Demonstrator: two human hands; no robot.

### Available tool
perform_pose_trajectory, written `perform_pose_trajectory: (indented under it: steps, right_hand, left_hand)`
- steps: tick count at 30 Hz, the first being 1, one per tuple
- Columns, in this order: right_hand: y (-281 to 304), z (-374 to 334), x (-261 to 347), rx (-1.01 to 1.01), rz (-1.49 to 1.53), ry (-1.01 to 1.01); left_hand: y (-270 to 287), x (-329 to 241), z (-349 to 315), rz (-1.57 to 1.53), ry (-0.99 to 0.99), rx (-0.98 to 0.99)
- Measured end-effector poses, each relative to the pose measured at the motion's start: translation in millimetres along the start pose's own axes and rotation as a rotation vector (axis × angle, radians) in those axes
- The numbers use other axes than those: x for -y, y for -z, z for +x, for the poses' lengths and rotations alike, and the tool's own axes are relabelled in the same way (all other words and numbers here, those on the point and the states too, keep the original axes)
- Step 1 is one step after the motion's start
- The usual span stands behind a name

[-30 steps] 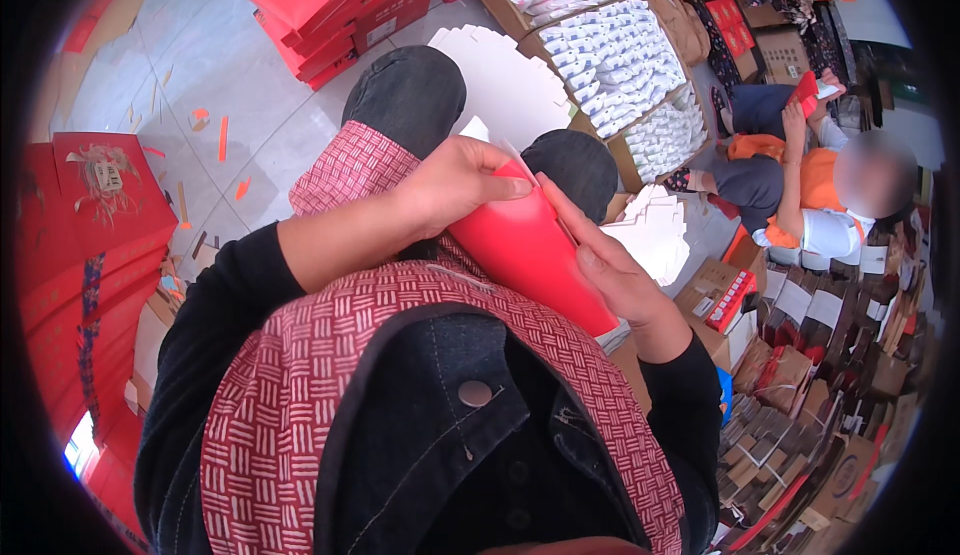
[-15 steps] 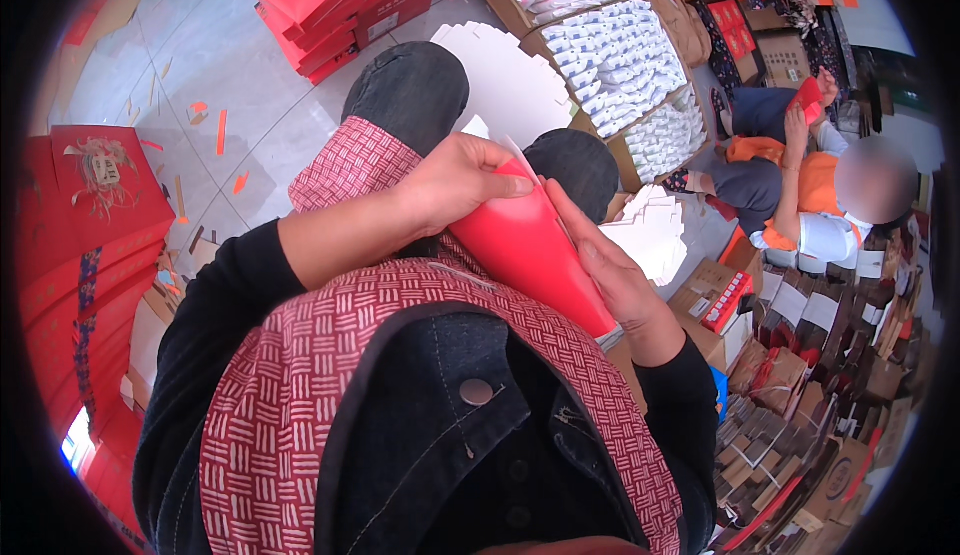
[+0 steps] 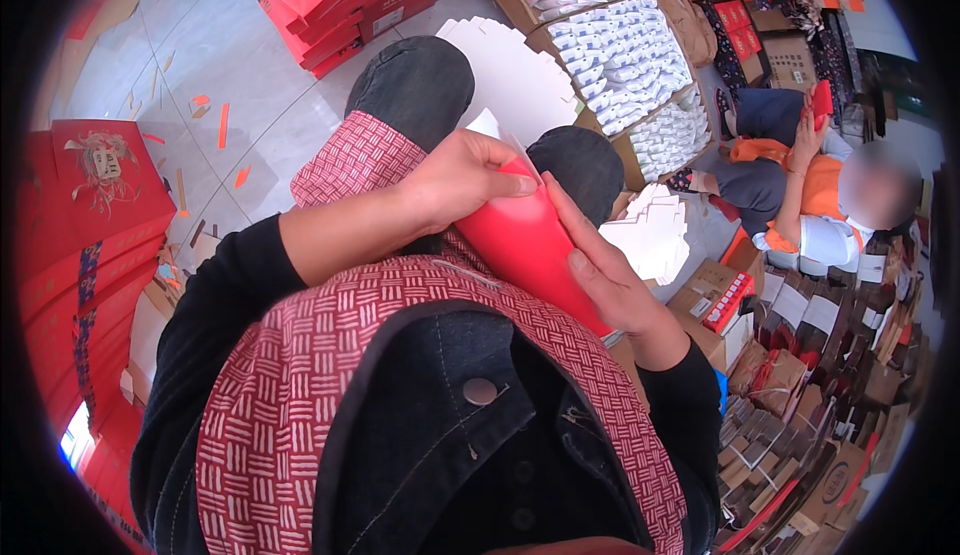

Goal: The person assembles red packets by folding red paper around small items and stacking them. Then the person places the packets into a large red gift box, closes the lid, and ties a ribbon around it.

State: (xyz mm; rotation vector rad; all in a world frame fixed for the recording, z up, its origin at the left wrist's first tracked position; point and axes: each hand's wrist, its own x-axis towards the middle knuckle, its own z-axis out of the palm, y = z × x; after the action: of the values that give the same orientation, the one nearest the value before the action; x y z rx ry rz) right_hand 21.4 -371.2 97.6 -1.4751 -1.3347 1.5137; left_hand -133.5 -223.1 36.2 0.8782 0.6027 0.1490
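Note:
A sheet of glossy red card with a white inner face lies slantwise over my lap, bent along its length. My left hand pinches its far end between thumb and curled fingers. Along the right edge of the card rests my right hand, its fingers fairly straight and the thumb over the red face, gripping that side. Under the far end some white card shows; its near end lies partly behind my right hand.
White die-cut card blanks lie beyond my knees, with another pile to the right. Cartons of white packets stand behind. Red boxes are stacked far left, red cartons nearer left. A co-worker sits at right holding something red.
My right hand has shifted slightly up along the card's edge, and its thumb lies further over the red face. My left hand keeps its pinch. The co-worker's hands have moved a little.

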Motion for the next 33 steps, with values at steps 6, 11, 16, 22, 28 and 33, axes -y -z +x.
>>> perform_pose_trajectory:
  steps: [6, 11, 16, 22, 28, 33]
  right_hand:
    - [-3.6, -0.4, 2.8, 0.002, -0.073, -0.009]
    - [-3.1, 0.2, 1.9, 0.002, -0.086, 0.027]
    - [-4.6, 2.6, 3.9, 0.007, -0.208, 0.052]
    - [-6.9, 2.2, 1.7, 0.031, -0.262, 0.000]
    - [3.5, -3.4, -9.3, 0.052, 0.191, 0.046]
    - [48.8, -48.6, 1.4, -0.239, 0.340, 0.056]
  left_hand:
    - [-0.4, 1.4, -1.1, -0.030, -0.002, -0.008]
    - [1.0, 1.4, 1.3, -0.033, 0.005, -0.008]
    - [2.8, 4.6, 1.8, -0.019, 0.003, -0.009]
    - [4.5, 8.6, -0.8, -0.077, 0.011, -0.008]
    - [1.3, 1.1, -1.6, -0.020, 0.004, 0.032]
    - [5.6, -19.1, 12.9, 0.050, -0.091, 0.060]
